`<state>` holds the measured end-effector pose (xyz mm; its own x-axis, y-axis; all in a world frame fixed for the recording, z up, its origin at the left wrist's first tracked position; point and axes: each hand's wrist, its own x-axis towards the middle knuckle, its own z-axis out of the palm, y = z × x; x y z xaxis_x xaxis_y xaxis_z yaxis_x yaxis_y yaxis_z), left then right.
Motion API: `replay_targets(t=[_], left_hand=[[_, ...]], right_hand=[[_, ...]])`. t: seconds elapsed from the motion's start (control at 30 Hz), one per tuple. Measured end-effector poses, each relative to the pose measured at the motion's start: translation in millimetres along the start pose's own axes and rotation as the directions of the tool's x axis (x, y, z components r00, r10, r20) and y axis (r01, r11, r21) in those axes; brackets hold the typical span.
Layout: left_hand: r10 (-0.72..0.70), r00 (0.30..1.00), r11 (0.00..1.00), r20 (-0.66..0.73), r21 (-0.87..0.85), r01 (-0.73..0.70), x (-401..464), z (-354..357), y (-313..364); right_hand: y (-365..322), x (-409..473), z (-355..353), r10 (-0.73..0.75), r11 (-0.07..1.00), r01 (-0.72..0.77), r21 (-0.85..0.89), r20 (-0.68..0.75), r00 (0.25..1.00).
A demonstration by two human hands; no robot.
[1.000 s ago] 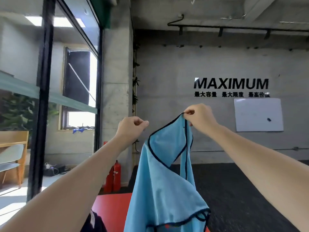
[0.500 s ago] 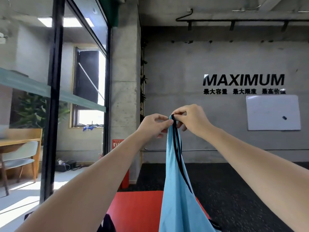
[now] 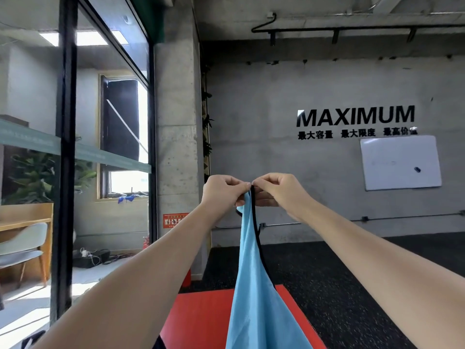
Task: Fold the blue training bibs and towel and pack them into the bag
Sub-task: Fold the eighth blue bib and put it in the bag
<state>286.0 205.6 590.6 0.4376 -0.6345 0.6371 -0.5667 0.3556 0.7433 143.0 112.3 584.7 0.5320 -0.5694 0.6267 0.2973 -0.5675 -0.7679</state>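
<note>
Blue bib hangs straight down from my two hands, held up in the air above the red mat. My left hand and right hand meet knuckle to knuckle at its top, each pinching the black-trimmed strap end between thumb and curled fingers, so the cloth drapes doubled in one narrow fall.

I judge the risk is in the thin pinch: slick fabric could slide out of one hand as I shift the grip, and the halves would drop uneven onto the mat. A layer could also twist while it hangs, spoiling the fold.

Above the mat I have free air on both sides. Left of the mat stands a concrete pillar; beyond it lies open dark floor. The bag is out of view.
</note>
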Motion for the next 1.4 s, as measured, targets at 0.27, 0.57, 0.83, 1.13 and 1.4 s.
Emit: replay_targets(t=[0.27, 0.57, 0.83, 1.13, 1.4], left_hand=[[-0.028, 0.993, 0.999, -0.115, 0.021, 0.031, 0.5, 2.8, -6.6], [-0.035, 0.97, 0.999, -0.24, 0.027, 0.043, 20.4, -13.7, -18.2], [-0.013, 0.966, 0.996, -0.259, 0.085, 0.037, 35.8, -34.4, -28.9], [0.02, 0.96, 0.989, -0.28, 0.145, 0.022, 28.4, -67.6, -55.2], [-0.008, 0.933, 0.999, -0.36, 0.042, 0.025, 23.4, -102.6, -70.5]], right_hand=[[24.6, -10.1, 6.9, 0.144, 0.987, -0.139, -0.079, 0.061, 0.988], [59.5, -15.1, 30.9, 0.232, 0.944, -0.199, -0.264, 0.103, 0.967], [104.9, -23.8, 40.6, 0.219, 0.965, -0.159, -0.207, 0.306, 0.926], [85.8, -24.8, 0.9, 0.2, 0.969, -0.147, -0.201, 0.276, 0.94], [45.9, -22.7, -45.8, 0.261, 0.925, -0.187, -0.33, 0.198, 0.945]])
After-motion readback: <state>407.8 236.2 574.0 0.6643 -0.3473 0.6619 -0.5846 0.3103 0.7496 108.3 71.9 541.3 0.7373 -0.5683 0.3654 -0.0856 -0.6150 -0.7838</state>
